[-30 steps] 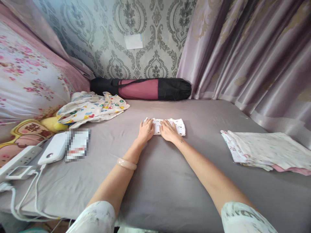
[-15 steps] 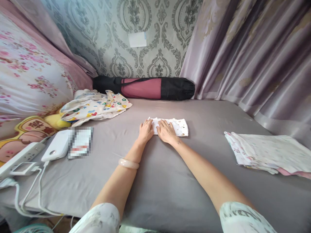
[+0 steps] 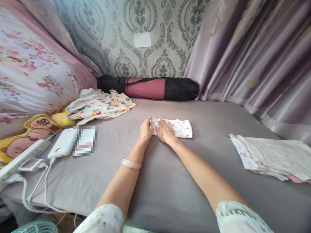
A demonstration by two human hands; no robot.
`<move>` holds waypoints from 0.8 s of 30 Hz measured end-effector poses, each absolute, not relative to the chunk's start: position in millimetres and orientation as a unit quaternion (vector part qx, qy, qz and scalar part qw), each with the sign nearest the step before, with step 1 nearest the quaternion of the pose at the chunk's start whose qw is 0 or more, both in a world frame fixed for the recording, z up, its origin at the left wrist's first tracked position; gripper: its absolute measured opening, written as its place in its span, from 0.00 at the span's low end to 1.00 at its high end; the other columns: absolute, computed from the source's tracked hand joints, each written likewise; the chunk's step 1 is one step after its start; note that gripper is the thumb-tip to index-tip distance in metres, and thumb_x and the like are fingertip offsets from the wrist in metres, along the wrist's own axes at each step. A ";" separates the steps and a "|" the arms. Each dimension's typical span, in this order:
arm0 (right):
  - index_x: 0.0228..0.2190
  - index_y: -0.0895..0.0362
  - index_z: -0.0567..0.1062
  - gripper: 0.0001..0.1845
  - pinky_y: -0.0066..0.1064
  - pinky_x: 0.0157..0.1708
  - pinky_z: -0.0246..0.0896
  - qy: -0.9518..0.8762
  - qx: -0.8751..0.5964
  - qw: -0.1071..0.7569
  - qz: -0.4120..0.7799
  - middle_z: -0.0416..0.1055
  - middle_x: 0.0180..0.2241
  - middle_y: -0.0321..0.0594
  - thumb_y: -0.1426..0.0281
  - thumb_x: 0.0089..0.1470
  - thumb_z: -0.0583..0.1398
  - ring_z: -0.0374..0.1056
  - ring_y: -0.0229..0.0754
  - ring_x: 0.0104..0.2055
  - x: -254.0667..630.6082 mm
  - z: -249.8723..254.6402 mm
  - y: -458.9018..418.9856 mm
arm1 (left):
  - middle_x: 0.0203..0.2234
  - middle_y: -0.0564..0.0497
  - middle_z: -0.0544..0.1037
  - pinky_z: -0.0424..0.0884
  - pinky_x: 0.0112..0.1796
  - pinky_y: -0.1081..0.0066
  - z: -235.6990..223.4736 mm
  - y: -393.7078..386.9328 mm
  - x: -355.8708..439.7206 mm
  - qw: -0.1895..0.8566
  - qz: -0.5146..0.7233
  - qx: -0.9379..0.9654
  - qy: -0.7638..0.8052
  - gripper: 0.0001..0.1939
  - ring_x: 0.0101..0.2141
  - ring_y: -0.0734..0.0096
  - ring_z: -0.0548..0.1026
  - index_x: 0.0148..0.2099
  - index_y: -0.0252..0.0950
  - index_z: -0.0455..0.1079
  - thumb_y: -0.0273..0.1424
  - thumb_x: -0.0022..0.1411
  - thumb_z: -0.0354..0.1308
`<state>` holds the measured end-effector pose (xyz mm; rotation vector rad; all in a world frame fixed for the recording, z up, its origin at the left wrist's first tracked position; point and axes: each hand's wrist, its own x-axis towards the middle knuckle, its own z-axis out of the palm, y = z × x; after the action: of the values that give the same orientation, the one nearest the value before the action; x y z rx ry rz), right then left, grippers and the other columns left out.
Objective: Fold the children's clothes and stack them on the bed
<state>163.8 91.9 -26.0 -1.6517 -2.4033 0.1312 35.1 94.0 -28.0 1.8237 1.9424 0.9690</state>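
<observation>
A white cloth [image 3: 182, 128] with small dark and brown prints lies folded into a flat strip on the grey sheet [image 3: 109, 181]. My left hand [image 3: 146, 130] stands on its side at the cloth's left end, fingers curled about that edge; the fingertips are partly hidden. On the wrist sits a pale bangle [image 3: 131, 163]. My right hand [image 3: 165, 130] lies flat over the left half of the cloth, its fingers stretched out and pressing on the fabric.
A crumpled colourful-print garment [image 3: 102, 105] lies back left; a folded cloth stack [image 3: 272, 157] is at right. Along the wall rests a black-and-pink rolled bag [image 3: 148, 88]. At left are a power bank [image 3: 63, 144], power strip [image 3: 36, 150], cables and yellow plush [image 3: 36, 136].
My left hand has turned from lying over the cloth's left end to curling about its edge. The right hand stays flat on the cloth. The whole view has shifted slightly.
</observation>
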 end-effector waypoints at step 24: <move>0.66 0.67 0.52 0.32 0.44 0.66 0.31 -0.830 -0.549 0.072 0.066 0.47 0.68 0.47 0.65 0.65 0.39 0.41 0.48 0.69 136.3 -23.8 95.8 | 0.49 0.43 0.78 0.66 0.55 0.68 -22.3 93.3 26.3 0.216 0.486 0.484 0.695 0.22 0.52 0.65 0.74 0.52 0.31 0.72 0.19 0.61 0.44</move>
<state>136.3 95.8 -23.8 -1.6505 -2.4946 0.1973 26.3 93.3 -22.3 1.3405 1.9274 1.3466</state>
